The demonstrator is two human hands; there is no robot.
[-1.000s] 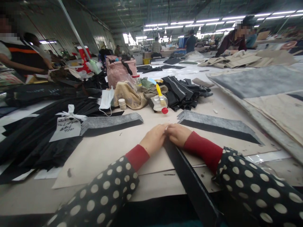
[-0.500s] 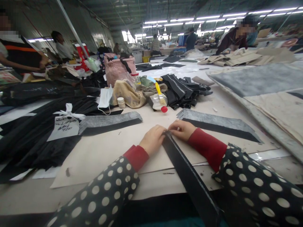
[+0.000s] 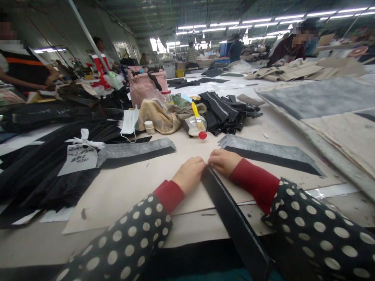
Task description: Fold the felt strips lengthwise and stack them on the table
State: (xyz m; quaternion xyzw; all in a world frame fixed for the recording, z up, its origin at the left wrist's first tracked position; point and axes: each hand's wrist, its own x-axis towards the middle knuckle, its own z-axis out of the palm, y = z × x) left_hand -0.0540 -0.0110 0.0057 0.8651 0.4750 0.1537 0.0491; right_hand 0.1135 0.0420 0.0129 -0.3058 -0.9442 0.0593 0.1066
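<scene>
A long black strip (image 3: 231,210) with a pale line along it runs from the table's front edge up to my hands. My left hand (image 3: 191,171) pinches its far end from the left. On the right side of that same end, my right hand (image 3: 224,160) has its fingers closed on the strip. The fingertips of both hands are close together, and they partly hide the strip's tip. Beyond my hands lie two stacks of grey-and-black pieces, one at the left (image 3: 137,151) and one at the right (image 3: 272,156).
Behind are a yellow-handled brush (image 3: 195,110), a small white-lidded jar (image 3: 149,127), a tan cloth (image 3: 156,116) and a pink bag (image 3: 143,86). Black fabric (image 3: 43,168) with a tag (image 3: 78,158) covers the left. Grey-faced sheets (image 3: 328,97) lie right. People stand at other tables.
My right hand has shifted slightly left, its fingers curled closer together over the strip's end. My left hand has moved only a little. A person in the left background has moved right.
</scene>
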